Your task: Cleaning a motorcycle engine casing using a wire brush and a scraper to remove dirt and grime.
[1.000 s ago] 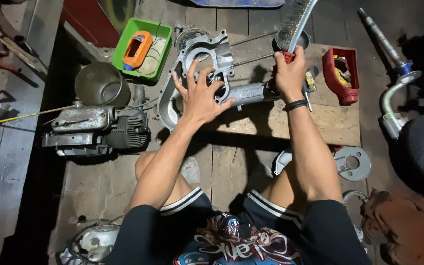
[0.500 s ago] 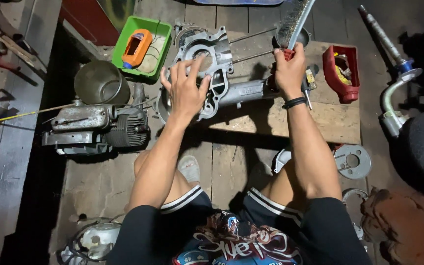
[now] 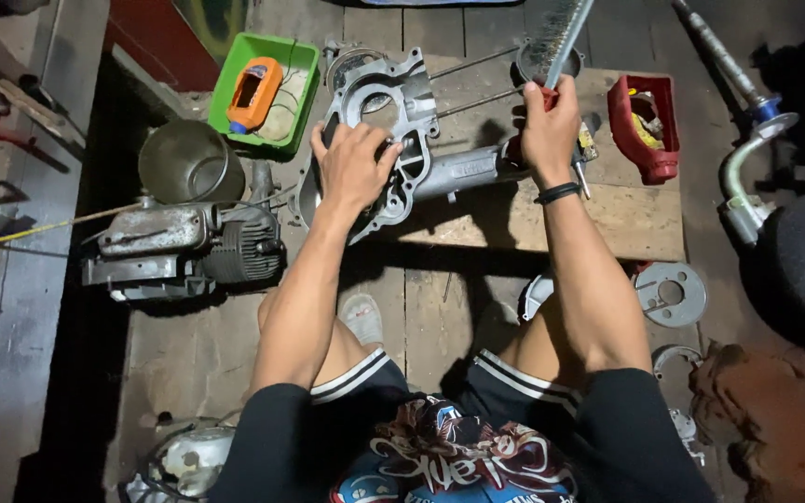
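The left hand [image 3: 354, 168] lies flat on the grey engine case [image 3: 393, 140], fingers spread over its rim and open centre. The case rests on a wooden board [image 3: 552, 219] on the plank floor, just ahead of the person's knees. The right hand [image 3: 552, 130] is closed in a fist round the red handle of a long wire brush [image 3: 561, 33], whose bristles point up and away from the case.

To do this well, I judge the left palm should press the case firmly onto the board so it cannot rock, while the brush comes down at a shallow angle and works along the seams and ribs, clear of the two thin studs [image 3: 477, 84] sticking out of the case.

Counted: one case, one brush, two studs, one green tray [image 3: 305, 88] holding one orange tool [image 3: 253, 93], one red holder [image 3: 645, 126], one metal bowl [image 3: 184, 163], one second engine [image 3: 184, 247] to the left.
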